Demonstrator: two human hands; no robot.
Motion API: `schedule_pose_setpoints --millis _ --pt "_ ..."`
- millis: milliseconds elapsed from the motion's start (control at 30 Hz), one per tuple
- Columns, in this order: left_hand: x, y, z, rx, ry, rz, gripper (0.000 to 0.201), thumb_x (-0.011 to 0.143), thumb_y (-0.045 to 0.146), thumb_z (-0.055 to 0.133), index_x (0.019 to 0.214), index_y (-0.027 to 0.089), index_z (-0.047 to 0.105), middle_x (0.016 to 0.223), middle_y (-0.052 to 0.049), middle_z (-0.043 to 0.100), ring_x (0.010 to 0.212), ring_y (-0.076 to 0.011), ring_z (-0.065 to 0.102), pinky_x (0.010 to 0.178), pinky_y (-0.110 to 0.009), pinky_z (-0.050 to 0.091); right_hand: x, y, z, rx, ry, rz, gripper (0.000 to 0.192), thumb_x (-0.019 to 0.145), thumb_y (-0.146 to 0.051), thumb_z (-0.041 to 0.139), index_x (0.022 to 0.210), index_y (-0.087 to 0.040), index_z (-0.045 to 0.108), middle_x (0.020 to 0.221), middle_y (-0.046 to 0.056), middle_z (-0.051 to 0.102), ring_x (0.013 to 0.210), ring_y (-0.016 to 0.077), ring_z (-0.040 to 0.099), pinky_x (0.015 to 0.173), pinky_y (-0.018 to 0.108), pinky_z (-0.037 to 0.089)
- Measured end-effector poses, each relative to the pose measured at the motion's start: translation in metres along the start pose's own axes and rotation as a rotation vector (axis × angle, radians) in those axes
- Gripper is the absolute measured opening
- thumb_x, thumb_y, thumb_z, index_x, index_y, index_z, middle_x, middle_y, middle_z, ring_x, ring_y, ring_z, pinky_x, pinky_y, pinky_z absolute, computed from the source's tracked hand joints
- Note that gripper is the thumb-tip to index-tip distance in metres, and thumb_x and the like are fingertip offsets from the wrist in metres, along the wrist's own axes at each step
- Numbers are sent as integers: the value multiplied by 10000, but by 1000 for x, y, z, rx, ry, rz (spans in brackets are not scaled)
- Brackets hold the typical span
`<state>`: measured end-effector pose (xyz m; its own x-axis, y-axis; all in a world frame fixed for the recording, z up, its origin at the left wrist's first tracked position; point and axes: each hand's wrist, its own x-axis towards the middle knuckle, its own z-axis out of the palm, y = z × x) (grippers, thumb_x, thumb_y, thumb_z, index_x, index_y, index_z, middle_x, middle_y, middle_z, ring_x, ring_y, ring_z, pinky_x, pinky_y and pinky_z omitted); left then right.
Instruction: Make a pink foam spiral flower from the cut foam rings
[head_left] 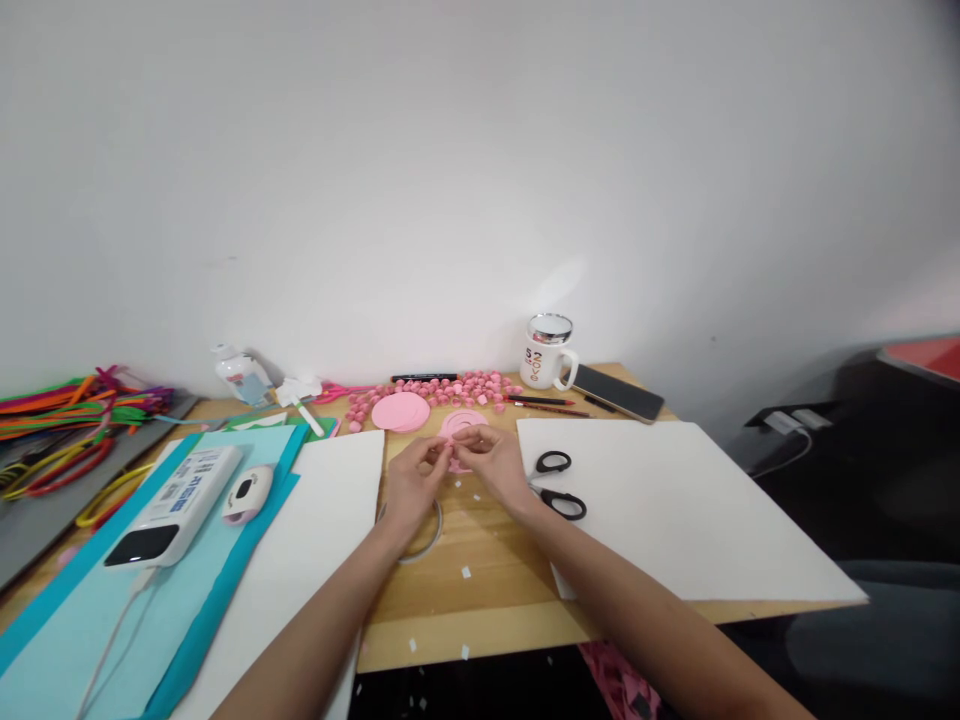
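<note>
My left hand (412, 482) and my right hand (493, 462) meet fingertip to fingertip over the wooden table, both pinched closed on a small piece of pink paper (451, 452), mostly covered by the fingers. Right behind them lies a pink paper piece with curved cuts (465, 418). Several pink paper discs (400, 411) sit to its left, and a heap of small rolled pink paper pieces (480, 387) spreads along the wall. Black-handled scissors (555, 480) lie beside my right wrist. Under my left wrist is a grey ring (436, 535), partly hidden.
White sheets (675, 490) flank the hands. At left are blue paper (255, 540), a white power bank with a cable (180, 500), a small white device (248, 494), a bottle (244, 377) and colourful pipe cleaners (82, 410). A mug (546, 352), pencils (540, 400) and phone (619, 392) stand behind.
</note>
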<state>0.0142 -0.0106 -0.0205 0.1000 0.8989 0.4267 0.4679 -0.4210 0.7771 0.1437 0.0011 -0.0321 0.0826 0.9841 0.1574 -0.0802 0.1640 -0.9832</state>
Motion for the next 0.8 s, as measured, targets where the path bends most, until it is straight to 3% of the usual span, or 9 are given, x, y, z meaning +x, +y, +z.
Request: schedule_pose_setpoints --millis 233,800 --pt "-1 4 -1 2 9 -42 217 777 320 515 856 166 647 780 -46 665 688 -164 614 662 -282 495 0 1 2 70 -55 -21 154 580 -237 653 695 -135 640 666 54 681 601 175 644 607 299 541" --pt "0 5 2 -37 -4 -44 243 717 281 581 928 167 613 829 -47 670 662 -157 628 622 -274 511 -1 -3 2 27 8 -27 131 594 -264 641 675 -162 629 638 31 679 585 174 641 580 300 554"
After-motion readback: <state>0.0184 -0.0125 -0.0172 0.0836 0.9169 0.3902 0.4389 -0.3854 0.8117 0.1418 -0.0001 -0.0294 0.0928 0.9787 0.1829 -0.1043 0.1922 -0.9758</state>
